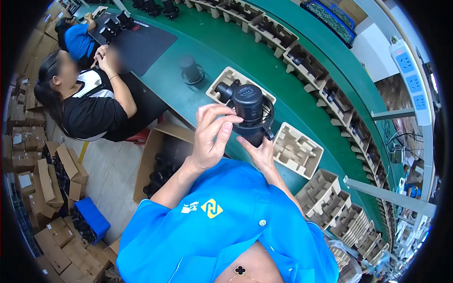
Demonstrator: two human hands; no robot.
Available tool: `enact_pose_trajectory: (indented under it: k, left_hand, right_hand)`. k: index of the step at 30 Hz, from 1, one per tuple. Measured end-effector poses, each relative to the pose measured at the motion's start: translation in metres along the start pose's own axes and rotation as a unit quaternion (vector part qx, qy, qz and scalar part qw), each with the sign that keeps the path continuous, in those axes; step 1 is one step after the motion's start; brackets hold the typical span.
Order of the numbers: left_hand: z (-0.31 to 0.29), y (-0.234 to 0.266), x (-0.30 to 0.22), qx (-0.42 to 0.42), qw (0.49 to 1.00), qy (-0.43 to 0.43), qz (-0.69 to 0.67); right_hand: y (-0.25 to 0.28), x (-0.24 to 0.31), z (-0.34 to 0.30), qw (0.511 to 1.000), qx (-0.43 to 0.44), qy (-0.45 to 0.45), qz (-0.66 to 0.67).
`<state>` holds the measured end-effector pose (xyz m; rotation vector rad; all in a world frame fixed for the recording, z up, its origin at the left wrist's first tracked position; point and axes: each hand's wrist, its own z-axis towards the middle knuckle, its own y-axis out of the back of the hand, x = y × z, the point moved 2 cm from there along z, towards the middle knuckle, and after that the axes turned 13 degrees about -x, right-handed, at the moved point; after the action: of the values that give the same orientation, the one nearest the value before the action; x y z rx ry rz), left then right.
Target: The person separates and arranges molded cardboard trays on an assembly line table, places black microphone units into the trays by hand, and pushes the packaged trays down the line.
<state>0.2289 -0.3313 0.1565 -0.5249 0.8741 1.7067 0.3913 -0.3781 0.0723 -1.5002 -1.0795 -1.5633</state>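
A black cylindrical microphone (248, 104) in a ring-shaped shock mount (268, 114) is held up in front of me, its flat end tilted toward me. My right hand (258, 153) grips its lower part from below, the thumb on the near side and the other fingers mostly hidden. Against the left side of the mount, the fingertips of my left hand (212, 129) rest, with fingers bent and thumb apart. Just behind is a beige moulded-pulp tray (230, 73) with a black round part (223, 91) at its left end.
To the right lies a vacant pulp tray (298, 150), with stacked trays (323, 198) beyond. Loaded trays line the green conveyor (264, 61). Another black microphone (190, 69) stands left on the table. A seated co-worker (89, 99) is left; an opened carton (158, 155) holds black parts.
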Motion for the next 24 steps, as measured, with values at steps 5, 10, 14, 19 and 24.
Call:
enact_pose_trajectory:
  k: [5, 10, 14, 19, 24]
  left_hand:
    - [-0.003, -0.003, -0.004, -0.004, 0.999, -0.032, 0.010]
    - [-0.005, -0.006, -0.015, -0.016, 0.998, -0.055, 0.024]
    - [-0.004, -0.003, -0.020, -0.010, 0.998, -0.058, 0.020]
    - [-0.003, -0.014, -0.012, -0.028, 0.997, 0.022, -0.074]
    - [0.000, -0.009, -0.026, -0.021, 1.000, -0.001, 0.006]
  right_hand:
    - [0.002, 0.001, -0.001, 0.998, -0.030, 0.048, -0.024]
    - [0.004, 0.004, -0.002, 0.995, -0.069, 0.070, 0.002]
    - [0.011, 0.011, -0.003, 0.973, -0.125, 0.182, -0.059]
    - [0.015, 0.006, -0.010, 0.973, -0.165, 0.141, -0.072]
    - [0.013, 0.022, -0.003, 0.948, -0.151, 0.211, -0.184]
